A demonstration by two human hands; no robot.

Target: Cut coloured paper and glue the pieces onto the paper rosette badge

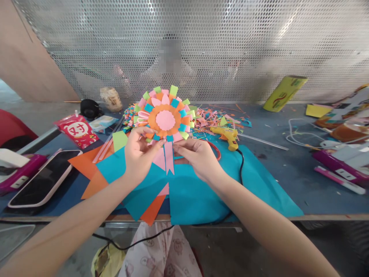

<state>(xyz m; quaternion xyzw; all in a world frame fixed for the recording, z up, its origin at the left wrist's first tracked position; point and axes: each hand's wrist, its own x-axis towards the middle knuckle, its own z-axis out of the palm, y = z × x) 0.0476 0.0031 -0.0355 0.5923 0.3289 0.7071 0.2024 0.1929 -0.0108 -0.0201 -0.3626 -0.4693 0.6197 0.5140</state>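
A paper rosette [165,120] with a pink scalloped centre, an orange ring and pink, blue, orange and green loops is held up over the table. My left hand [140,154] pinches its lower left edge between thumb and fingers. At the lower right, my right hand [198,156] has its fingers closed by the top of the pink ribbon tail [169,157], which hangs below the rosette with a notched end. Blue sheets [201,192] lie beneath both hands, with orange sheets [96,184] to the left.
A yellow glue gun [226,135] with a black cord lies right of the rosette, near a clear glue stick [265,142]. Coloured paper scraps [210,119] are heaped behind. A phone [43,177] and a red packet [77,130] are at left, a yellow roll [284,94] at back right.
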